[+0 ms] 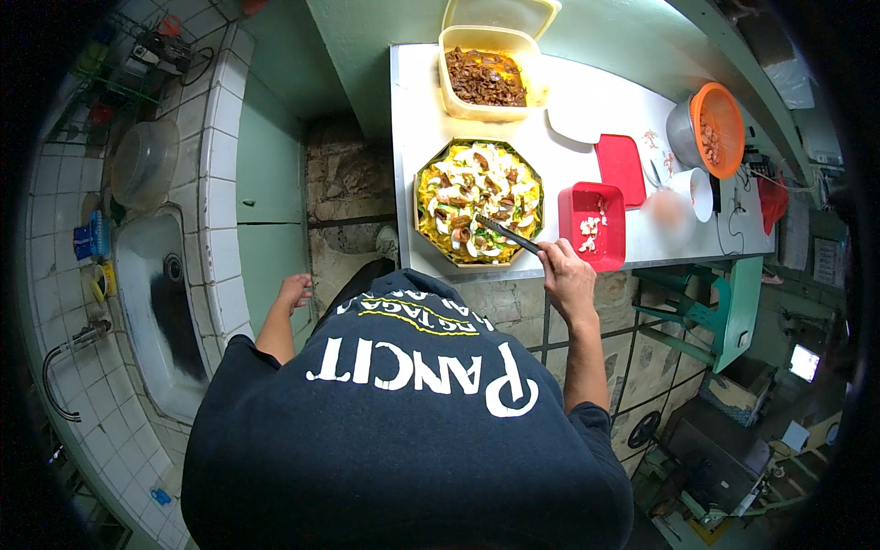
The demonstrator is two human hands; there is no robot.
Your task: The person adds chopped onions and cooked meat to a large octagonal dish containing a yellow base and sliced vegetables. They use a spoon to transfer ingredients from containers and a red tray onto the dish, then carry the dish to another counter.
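My right hand (566, 275) is closed round the handle end of black tongs (510, 236). Their tips touch the topping of a noodle dish in an octagonal tray (419, 218) at the table's near left edge. Yellow noodles show at its rim, under white egg slices, brown meat pieces and bits of green. Close by my right hand is a red rectangular container (616, 255) with small pale pieces inside. My left hand (293, 291) hangs beside my body near the green cabinet, its fingers loosely bent and apart, with nothing seen in it.
Behind the tray stands a yellowish tub (449, 41) of brown meat in sauce. A red lid (621, 171), a white bowl (701, 194) and an orange strainer (731, 128) with pinkish pieces are on the table's right. A green chair (733, 312) stands at its near right. Left is a sink (137, 275).
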